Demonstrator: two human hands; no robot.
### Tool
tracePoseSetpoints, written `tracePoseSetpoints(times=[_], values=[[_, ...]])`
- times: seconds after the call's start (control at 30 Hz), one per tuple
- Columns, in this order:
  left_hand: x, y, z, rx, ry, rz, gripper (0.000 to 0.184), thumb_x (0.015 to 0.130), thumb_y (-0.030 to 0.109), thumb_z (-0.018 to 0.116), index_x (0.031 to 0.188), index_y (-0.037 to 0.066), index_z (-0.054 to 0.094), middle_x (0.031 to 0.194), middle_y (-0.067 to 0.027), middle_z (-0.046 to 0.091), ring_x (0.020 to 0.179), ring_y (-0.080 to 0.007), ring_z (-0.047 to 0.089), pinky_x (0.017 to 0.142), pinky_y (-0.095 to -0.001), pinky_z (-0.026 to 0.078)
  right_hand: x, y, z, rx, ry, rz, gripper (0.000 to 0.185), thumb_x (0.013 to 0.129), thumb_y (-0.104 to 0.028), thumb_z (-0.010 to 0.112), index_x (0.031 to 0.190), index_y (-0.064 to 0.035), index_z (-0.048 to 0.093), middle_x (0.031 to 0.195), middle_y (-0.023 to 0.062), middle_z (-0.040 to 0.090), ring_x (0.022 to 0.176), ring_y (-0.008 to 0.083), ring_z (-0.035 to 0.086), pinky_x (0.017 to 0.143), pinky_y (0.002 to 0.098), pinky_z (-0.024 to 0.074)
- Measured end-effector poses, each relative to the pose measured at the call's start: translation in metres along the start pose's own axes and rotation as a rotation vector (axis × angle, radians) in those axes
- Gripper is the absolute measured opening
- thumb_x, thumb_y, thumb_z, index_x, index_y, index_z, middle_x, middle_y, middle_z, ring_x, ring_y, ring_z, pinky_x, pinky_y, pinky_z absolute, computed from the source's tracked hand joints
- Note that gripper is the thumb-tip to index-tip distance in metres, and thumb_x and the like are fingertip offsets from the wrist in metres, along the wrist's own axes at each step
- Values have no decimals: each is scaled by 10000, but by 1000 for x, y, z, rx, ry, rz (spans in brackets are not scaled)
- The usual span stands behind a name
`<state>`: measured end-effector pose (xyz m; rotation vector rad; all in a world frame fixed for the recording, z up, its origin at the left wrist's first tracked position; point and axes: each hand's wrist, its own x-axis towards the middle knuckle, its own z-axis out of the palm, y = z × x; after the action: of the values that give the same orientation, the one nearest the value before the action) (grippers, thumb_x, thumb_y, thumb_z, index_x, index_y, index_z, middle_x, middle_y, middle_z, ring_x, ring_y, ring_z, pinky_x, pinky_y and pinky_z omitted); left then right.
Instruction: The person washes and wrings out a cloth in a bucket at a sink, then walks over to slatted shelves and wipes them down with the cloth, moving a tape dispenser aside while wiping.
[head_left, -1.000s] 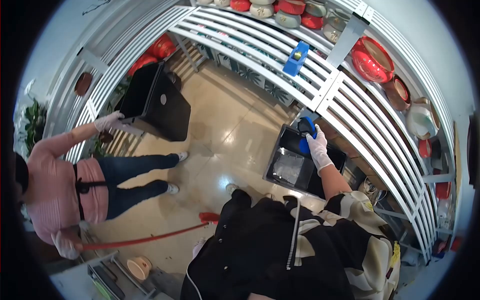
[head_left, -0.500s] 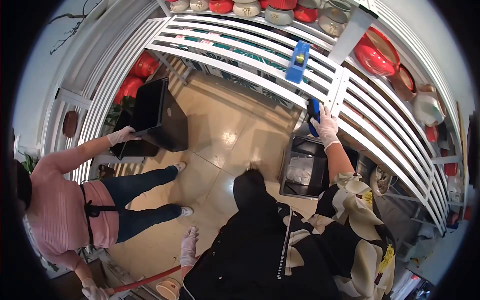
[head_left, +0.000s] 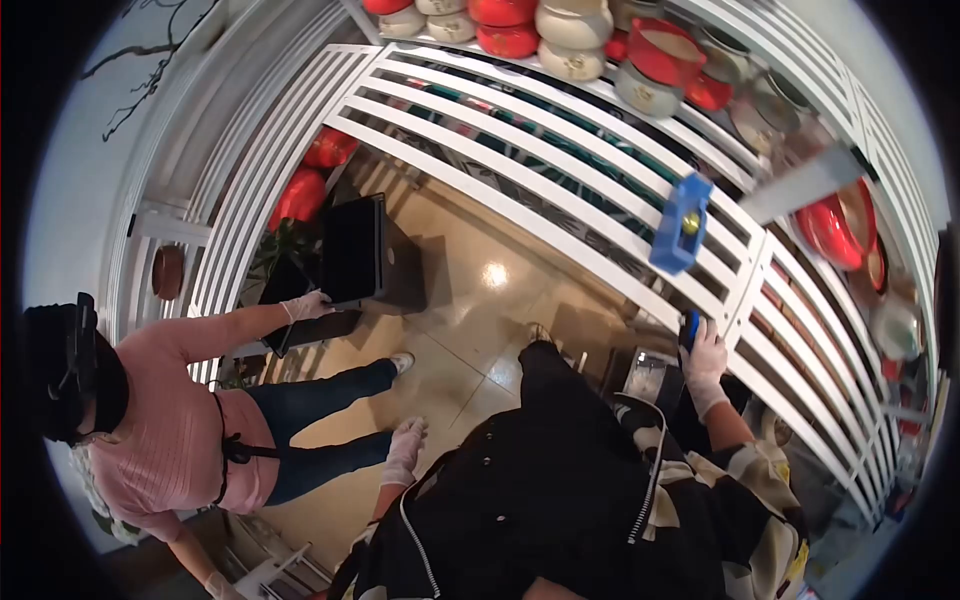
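Note:
My right hand (head_left: 706,362), in a translucent glove, is closed around a blue-and-black object (head_left: 689,328) at the edge of the white slatted shelf (head_left: 600,215). Just above that hand, a blue tape dispenser (head_left: 682,224) rests on the slats. My left hand (head_left: 405,450), also gloved, is near my dark jacket, low in the middle. Its fingers look bent, and whether they hold anything cannot be made out. Below the shelf edge, a clear plastic item (head_left: 650,372) shows in a dark bin, partly hidden by my right arm.
A person in a pink top (head_left: 190,400) stands at the left, one gloved hand on a black bin (head_left: 375,255). Red and cream pots (head_left: 572,38) line the upper shelf. More red pots (head_left: 298,197) and plants are behind the bin. Tiled floor (head_left: 470,330) lies between us.
My right hand went from above the dark bin to the shelf edge with the blue-and-black object. My left hand came into view. The view shifted, and the other person's red-handled tool is no longer visible.

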<state>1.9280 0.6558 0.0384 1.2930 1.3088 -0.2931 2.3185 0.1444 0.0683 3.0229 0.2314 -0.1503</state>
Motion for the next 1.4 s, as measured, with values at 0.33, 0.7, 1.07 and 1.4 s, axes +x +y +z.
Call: tracePoseSetpoints(times=[0.33,0.7,1.07,1.4], values=[[37,171,43,520,-20,265,490,942,361,576,1277,4,554,1242,-147,612,1160,-252,563,1001,-300,406,63,-89,0,42,47,-274,886,624,-267,803,1367,-47,372,1146,133,538,953,340,574,761,440,514],[125,237,4,550,-46,284,319,972,238,558,1225,50,608,1119,-73,649,1039,-146,578,932,-254,433,117,-196,-9,23,94,-306,669,674,-237,751,1243,-27,467,956,135,592,836,325,593,674,454,498],[172,369,-68,235,-83,192,316,967,237,572,1227,61,610,1034,-24,646,927,-114,577,843,-255,470,215,-402,-52,167,17,-416,600,720,-268,718,1226,-31,500,878,115,610,779,322,614,670,440,519],[201,348,-189,104,8,37,335,976,277,555,1251,87,593,1056,-33,636,955,-127,563,838,-275,451,301,-616,-80,13,182,-490,167,872,-140,541,1020,-65,523,846,95,622,761,252,630,643,349,538]])
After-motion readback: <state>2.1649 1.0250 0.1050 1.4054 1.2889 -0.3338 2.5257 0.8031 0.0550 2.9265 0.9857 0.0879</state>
